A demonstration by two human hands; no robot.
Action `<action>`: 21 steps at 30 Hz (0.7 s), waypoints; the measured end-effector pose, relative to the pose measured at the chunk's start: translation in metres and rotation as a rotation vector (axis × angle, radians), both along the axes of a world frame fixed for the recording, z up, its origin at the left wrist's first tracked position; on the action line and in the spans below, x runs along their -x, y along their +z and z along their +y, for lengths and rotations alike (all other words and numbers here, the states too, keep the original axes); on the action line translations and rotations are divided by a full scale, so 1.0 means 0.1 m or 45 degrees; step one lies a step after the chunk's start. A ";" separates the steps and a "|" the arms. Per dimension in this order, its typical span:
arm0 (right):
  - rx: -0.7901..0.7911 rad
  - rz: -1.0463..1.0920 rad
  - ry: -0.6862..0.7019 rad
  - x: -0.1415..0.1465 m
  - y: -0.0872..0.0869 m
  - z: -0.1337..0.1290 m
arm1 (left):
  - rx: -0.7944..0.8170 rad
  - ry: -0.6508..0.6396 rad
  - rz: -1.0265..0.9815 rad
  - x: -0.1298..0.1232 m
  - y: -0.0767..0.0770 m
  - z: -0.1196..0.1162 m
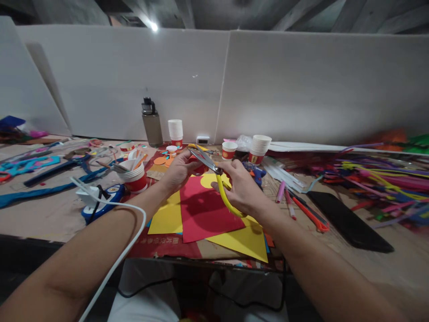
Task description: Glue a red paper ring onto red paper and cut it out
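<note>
My right hand (239, 183) is closed around the yellow handles of a pair of scissors (224, 192). Their metal blades point up and to the left, reaching my left hand (181, 170). The fingers of my left hand are closed on a small red piece of paper (200, 169), partly hidden behind the blades and fingers. Below both hands lies a red sheet of paper (211, 214), on top of yellow sheets (241, 241). A yellow paper circle (209, 181) rests near the top of the red sheet.
A paper cup with pens (134, 179) and a blue power strip (100, 205) stand left. Behind are a bottle (152, 125) and stacked cups (259, 147). Right are a red cutter (310, 214), black phone (350, 221) and pipe cleaners (392, 188). A white cable (142, 219) crosses my left forearm.
</note>
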State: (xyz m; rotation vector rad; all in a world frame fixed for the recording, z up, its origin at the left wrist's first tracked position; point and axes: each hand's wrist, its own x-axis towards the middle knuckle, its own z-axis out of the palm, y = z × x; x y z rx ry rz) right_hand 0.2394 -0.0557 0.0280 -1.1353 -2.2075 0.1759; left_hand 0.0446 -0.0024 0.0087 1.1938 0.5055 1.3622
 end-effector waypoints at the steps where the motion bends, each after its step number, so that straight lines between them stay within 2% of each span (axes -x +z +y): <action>1: -0.002 -0.002 0.001 0.00 0.00 0.00 | 0.002 0.002 0.001 0.00 0.00 0.00; 21: -0.036 -0.057 0.004 -0.03 0.00 0.03 | 0.015 -0.010 0.042 0.02 0.02 0.00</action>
